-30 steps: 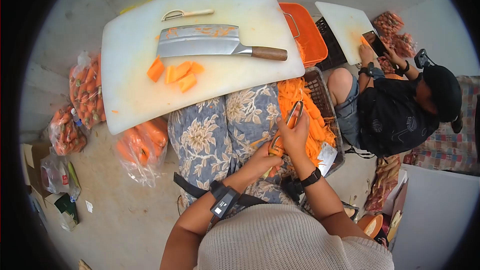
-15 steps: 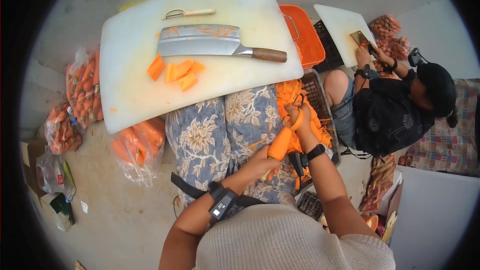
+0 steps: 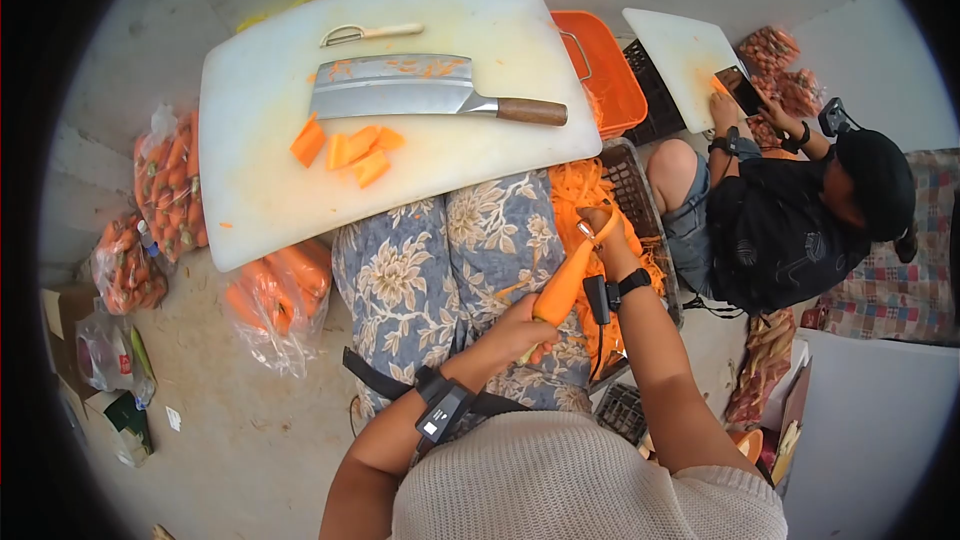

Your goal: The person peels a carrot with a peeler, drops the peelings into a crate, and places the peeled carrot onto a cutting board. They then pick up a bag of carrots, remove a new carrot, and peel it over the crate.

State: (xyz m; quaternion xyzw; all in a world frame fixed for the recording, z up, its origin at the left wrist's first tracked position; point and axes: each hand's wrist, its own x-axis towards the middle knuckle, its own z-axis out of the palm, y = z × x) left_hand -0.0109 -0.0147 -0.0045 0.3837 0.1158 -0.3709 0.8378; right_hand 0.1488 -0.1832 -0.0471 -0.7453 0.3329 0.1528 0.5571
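One carrot (image 3: 564, 290), near side of the white cutting board (image 3: 480, 15), thick end clamped in the left hand (image 3: 516, 330); right hand (image 3: 614, 246), apart, gripping a peeler (image 3: 586, 229) now shifted to the tip, one peeling stroke seemingly completed

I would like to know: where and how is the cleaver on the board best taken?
Most likely by the wooden handle, reached from the right: the cleaver lies flat on the cutting board, its slim handle pointing right, its broad blade on the left.
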